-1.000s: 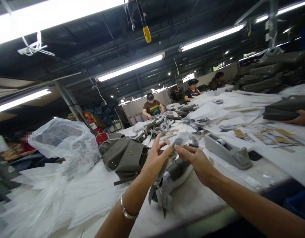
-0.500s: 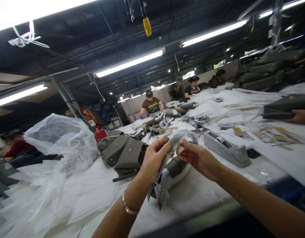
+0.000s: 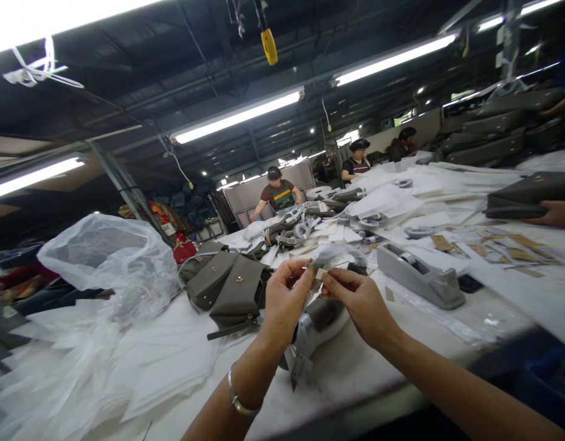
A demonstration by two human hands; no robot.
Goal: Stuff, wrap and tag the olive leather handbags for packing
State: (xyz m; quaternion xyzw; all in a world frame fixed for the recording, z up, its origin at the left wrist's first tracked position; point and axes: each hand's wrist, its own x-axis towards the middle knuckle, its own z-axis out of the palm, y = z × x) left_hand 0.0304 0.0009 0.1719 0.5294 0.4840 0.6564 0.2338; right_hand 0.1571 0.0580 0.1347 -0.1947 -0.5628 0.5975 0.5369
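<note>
My left hand (image 3: 286, 297) is closed in a pinch above a dark olive bag part (image 3: 321, 312) with pale wrapping; what its fingertips hold is hidden. Facing it, my right hand (image 3: 362, 300) pinches a small beige piece (image 3: 319, 274), like a tag or bit of card. The fingertips of both hands nearly meet around it. Behind them lies crumpled clear plastic (image 3: 340, 252). To the left, olive handbags (image 3: 240, 288) with gold clasps rest on the table. A grey tape dispenser (image 3: 420, 278) stands right of my right hand.
White sheets (image 3: 167, 361) and a clear plastic bag (image 3: 112, 257) cover the table's left side. Brown and white tags (image 3: 507, 248) lie at the right. Another person's hand (image 3: 557, 213) holds a dark bag (image 3: 530, 196). Co-workers (image 3: 280, 193) are across the table.
My hands have come together, and the right fingers now pinch a small beige piece. A brown piece showed at my left fingertips before. The wrapped bag part is partly more covered by my hands.
</note>
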